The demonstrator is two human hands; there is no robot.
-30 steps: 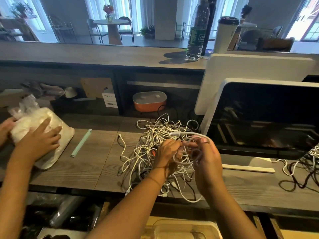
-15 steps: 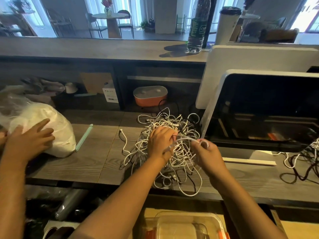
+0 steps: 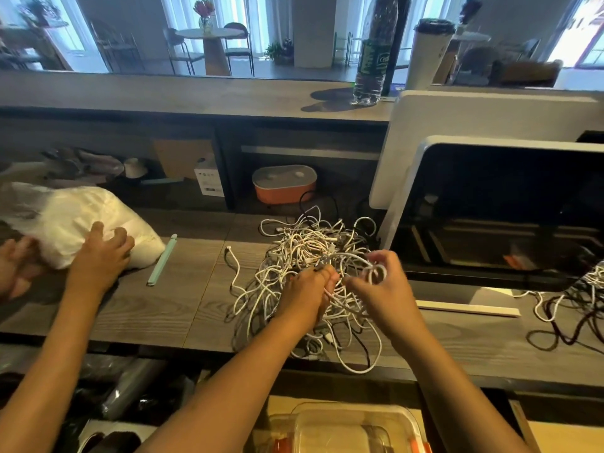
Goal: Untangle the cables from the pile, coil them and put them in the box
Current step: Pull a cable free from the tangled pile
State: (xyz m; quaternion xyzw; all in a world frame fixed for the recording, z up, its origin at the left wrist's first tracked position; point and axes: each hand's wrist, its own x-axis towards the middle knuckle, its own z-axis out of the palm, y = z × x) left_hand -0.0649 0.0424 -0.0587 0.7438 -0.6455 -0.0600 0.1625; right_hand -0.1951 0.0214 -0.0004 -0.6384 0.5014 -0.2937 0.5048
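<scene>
A tangled pile of white cables (image 3: pixel 294 253), with a few black ones, lies on the wooden counter (image 3: pixel 183 302) in the middle. My left hand (image 3: pixel 305 294) is down in the pile and grips a white cable there. Just right of it, my right hand (image 3: pixel 380 289) pinches a small coiled loop of white cable (image 3: pixel 376 273) that still runs back into the pile. A clear plastic box (image 3: pixel 405 420) sits below the counter edge at the bottom.
Another person's hand (image 3: pixel 101 256) rests on a white plastic bag (image 3: pixel 65 217) at the left, beside a pale green stick (image 3: pixel 162 259). A dark screen (image 3: pixel 490 210) stands at the right, with more cables (image 3: pixel 575 299) past it. An orange box (image 3: pixel 284 186) sits at the back.
My hands have come down from in front of the screen onto the pile. The big loop around my right hand is now a small coil at its fingertips. The other person's hand slid over the bag.
</scene>
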